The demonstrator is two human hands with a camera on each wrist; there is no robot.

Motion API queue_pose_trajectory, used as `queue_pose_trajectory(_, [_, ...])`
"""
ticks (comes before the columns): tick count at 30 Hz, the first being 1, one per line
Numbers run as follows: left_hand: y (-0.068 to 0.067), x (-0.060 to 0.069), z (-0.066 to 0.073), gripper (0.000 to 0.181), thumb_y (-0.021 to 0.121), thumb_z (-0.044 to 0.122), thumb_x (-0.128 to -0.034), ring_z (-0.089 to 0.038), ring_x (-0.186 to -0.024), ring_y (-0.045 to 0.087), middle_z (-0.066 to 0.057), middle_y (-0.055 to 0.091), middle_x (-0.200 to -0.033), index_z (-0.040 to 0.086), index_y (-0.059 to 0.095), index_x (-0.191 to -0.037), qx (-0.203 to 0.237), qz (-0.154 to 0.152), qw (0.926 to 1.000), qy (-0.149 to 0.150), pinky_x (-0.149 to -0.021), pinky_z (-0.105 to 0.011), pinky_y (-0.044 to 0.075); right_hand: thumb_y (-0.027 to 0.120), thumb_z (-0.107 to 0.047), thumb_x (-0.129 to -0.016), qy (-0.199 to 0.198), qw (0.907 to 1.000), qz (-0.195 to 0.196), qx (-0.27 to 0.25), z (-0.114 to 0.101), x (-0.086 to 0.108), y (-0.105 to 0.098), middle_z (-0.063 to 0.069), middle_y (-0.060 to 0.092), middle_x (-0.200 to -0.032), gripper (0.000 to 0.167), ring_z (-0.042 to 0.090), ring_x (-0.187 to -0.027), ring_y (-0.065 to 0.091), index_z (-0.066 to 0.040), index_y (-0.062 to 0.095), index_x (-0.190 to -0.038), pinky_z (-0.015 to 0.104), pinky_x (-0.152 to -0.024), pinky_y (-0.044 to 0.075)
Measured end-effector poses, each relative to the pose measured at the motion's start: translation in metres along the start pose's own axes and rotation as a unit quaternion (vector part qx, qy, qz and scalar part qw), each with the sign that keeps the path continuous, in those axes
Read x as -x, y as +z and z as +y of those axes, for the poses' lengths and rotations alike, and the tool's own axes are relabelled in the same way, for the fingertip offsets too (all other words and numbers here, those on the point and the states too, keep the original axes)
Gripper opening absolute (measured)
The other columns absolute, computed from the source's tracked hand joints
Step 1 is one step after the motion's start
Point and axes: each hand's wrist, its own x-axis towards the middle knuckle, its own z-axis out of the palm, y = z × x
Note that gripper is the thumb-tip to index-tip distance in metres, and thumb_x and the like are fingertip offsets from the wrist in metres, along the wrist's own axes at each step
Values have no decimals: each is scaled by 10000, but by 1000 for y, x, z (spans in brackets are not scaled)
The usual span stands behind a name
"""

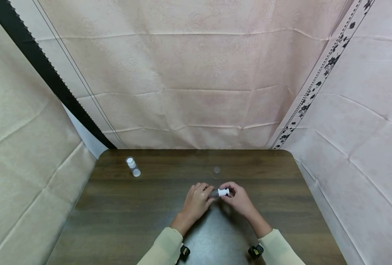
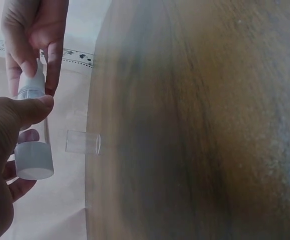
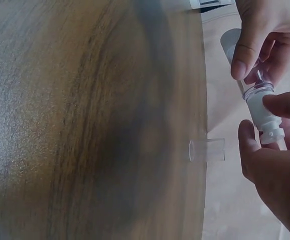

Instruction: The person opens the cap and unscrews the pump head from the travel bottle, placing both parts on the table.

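Both hands hold a small clear bottle (image 1: pixel 214 193) with a white base and a white pump top, lying nearly sideways above the table's middle. My left hand (image 1: pixel 196 201) grips its transparent body, the thumb across it in the left wrist view. At the other end, fingers of my right hand (image 1: pixel 239 200) pinch the white pump top (image 3: pixel 261 109). Through the clear wall, parts of the left fingers show in the left wrist view. Just beyond the hands a clear cylindrical cap (image 1: pixel 216 170) stands on the table.
A second small bottle (image 1: pixel 133 166), white at both ends, is at the table's far left. The brown wooden table (image 1: pixel 133 221) has rounded far corners. Pale cloth (image 1: pixel 196 73) hangs behind it and on both sides.
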Motion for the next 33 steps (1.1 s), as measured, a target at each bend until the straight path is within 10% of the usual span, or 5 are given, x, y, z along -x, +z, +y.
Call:
queue_pose_trajectory(6, [-2,-1,0,334,880,329,-835,-140,-891,649,22,713,-1017,167,767,-1104,-64,36,9999,85,-710,-293,499,749,-56,-933,-261,9994,-155,-147,1,2,-4,198,630,-1340,340,320,-1222,621,-34,649,-1257,382,-1001,529])
queue_pose_trajectory(14, [-5,-2,3,335,873,320,-845,-145,-892,645,6,714,-1029,154,763,-1114,-269,-38,9993,273,-713,-289,496,640,-235,-1038,595,9969,-381,-341,5,2,-5,162,675,-1128,325,292,-902,685,-42,641,-1300,467,-759,595])
queue_pose_trajectory(33, [-2,1,2,338,886,318,-827,-158,-882,646,1,711,-1018,158,758,-1096,-220,88,9992,308,-693,-301,489,714,-62,-957,551,9949,-626,-564,3,0,-8,201,661,-1190,257,262,-996,688,2,650,-1198,397,-800,597])
